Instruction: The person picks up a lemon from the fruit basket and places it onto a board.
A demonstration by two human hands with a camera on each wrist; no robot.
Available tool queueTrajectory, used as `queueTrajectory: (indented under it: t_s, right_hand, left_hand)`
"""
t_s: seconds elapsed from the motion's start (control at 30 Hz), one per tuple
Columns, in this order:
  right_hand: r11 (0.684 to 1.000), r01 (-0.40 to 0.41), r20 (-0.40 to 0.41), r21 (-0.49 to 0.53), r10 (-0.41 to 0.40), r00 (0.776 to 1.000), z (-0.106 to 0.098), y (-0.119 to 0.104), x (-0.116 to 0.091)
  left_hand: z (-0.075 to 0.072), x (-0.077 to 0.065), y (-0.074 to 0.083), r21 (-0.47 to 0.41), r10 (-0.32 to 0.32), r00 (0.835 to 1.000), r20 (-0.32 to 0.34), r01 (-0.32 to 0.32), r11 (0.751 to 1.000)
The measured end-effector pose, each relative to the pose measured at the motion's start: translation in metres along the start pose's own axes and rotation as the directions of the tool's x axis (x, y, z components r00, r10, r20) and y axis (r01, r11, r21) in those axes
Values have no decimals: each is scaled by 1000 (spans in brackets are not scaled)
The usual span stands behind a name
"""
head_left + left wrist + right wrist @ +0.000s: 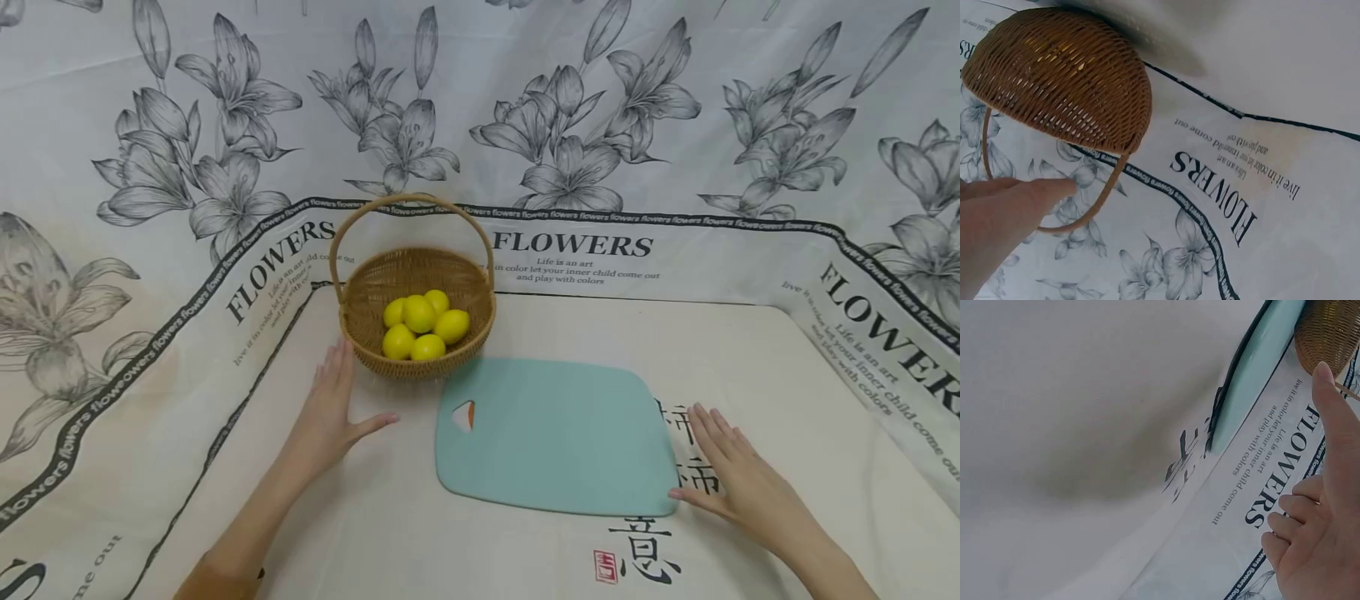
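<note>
A brown wicker basket with an arched handle stands at the back left of the table, holding several yellow lemons. In front of it and to the right lies a light blue cutting board with a small hole near its left edge. My left hand is just left of the board, its fingertips close to the basket's lower left side; whether they touch cannot be told. At the board's right edge is my right hand, fingers extended and thumb near the corner. Neither hand holds anything.
A pale cloth with black characters and a red seal mark covers the table. Behind and at both sides rises a white fabric printed with grey flowers and lettering.
</note>
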State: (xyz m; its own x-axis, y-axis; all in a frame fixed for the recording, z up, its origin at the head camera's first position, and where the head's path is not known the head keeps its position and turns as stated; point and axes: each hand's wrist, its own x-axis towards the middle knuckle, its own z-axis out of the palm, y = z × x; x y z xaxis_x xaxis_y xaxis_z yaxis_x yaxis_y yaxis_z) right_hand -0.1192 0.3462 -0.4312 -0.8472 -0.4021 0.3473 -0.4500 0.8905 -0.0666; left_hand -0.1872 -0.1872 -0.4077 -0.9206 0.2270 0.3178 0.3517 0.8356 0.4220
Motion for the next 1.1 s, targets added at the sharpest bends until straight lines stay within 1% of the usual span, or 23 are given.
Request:
queueTrajectory:
  t_s: [0.07,0.17,0.23,0.33,0.5,0.6,0.7,0.8,0.93,1.0,1.1]
  right_hand:
    - [998,-53,31,47,51,998,-2,-4,1]
    - [984,-130,74,118,122,990,-6,-9,4]
    - [976,-152,86,158,140,986,-10,-13,7]
    - [970,-149,90,192,133,987,-17,-19,11]
    - [973,-128,96,194,111,989,-28,-28,19]
    - [975,-119,97,190,102,990,-34,-33,24]
    - [975,-113,110,194,93,990,-37,-37,30]
    - [971,-111,123,213,86,989,-38,-40,36]
    - [971,-95,116,218,71,991,-38,-44,42]
    - [973,-85,106,213,63,992,-38,-45,44]
    - [976,-77,98,203,57,994,-37,-46,46]
  left_hand:
    - [-1,7,2,-61,-38,999,-19,37,997]
    - [-3,15,3,-129,-109,994,-16,106,986]
    - [-5,18,3,-152,-151,989,-2,148,977]
    - [-10,22,3,-158,-186,982,31,189,969]
    - [-20,26,8,-165,-204,977,69,213,963]
    - [-23,32,9,-167,-205,976,78,216,962]
    - [-22,40,6,-168,-213,974,82,224,960]
    - [-17,47,1,-183,-213,975,66,222,958]
    - [-11,56,-4,-209,-217,975,45,222,952]
    - [-9,60,-7,-214,-231,972,51,236,948]
    - [-9,64,-8,-209,-258,963,76,268,940]
